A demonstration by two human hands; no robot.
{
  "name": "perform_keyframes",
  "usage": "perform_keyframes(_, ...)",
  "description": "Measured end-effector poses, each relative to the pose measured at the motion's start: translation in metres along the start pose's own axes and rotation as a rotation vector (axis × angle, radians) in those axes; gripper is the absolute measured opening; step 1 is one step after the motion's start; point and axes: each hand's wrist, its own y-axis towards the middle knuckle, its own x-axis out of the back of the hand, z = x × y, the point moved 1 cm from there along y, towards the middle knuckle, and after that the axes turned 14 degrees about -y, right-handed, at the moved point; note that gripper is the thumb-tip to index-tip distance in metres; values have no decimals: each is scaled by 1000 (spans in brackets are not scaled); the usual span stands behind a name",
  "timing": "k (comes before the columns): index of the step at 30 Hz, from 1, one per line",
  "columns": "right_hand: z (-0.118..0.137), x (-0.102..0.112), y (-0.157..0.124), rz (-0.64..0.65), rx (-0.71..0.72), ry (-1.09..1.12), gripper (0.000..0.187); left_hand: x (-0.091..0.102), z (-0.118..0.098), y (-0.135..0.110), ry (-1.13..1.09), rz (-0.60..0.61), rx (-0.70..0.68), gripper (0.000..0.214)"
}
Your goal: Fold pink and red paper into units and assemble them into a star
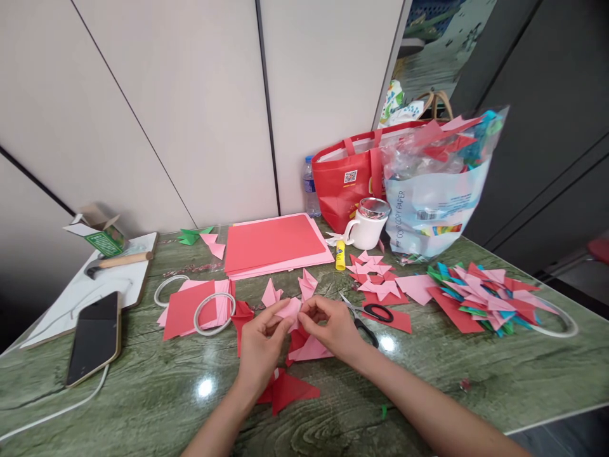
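Between my two hands is a small piece of folded pink paper [289,309], partly covered by my fingers. My left hand [262,339] pinches it from the left, and my right hand [333,327] pinches its right edge. Just beyond stand pink folded pieces, one on the left [271,293] and another on the right [307,284]. Red folded paper [290,390] lies below my hands, nearer to me. A pair of black-handled scissors [375,312] rests to the right of my right hand.
Red and pink sheets [276,244] are stacked at the back. White rings [215,330] lie on smaller squares at left, near a phone [95,339] and a hammer [118,260]. A glue stick [340,255], mug [368,228], bags [423,209] and a colourful folded pile [490,295] occupy the right.
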Motion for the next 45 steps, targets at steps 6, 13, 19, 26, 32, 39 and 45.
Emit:
perform_keyframes(6, -3, -2, 0, 21, -97, 104, 4, 2, -3, 2, 16, -16, -6, 39)
perform_keyframes(13, -2, -1, 0, 45, -110, 121, 8, 1, 0, 0, 8, 7, 13, 40)
perform_keyframes(19, -5, -3, 0, 37, -104, 103, 6, -1, -4, 0, -5, 8, 40, 40)
perform_keyframes(26, -6, -1, 1, 48, -86, 93, 8, -1, -2, 0, -10, 24, 35, 40)
perform_keyframes(32, -4, -1, 0, 46, -67, 61, 8, -1, 0, 0, 15, 36, 21, 38)
perform_keyframes(39, -1, 2, 2, 32, -54, 46, 5, -1, 0, 2, -20, 23, 6, 34)
perform_keyframes(45, 1, 3, 3, 52, -67, 85, 5, 0, 0, 2, -32, 25, -15, 33)
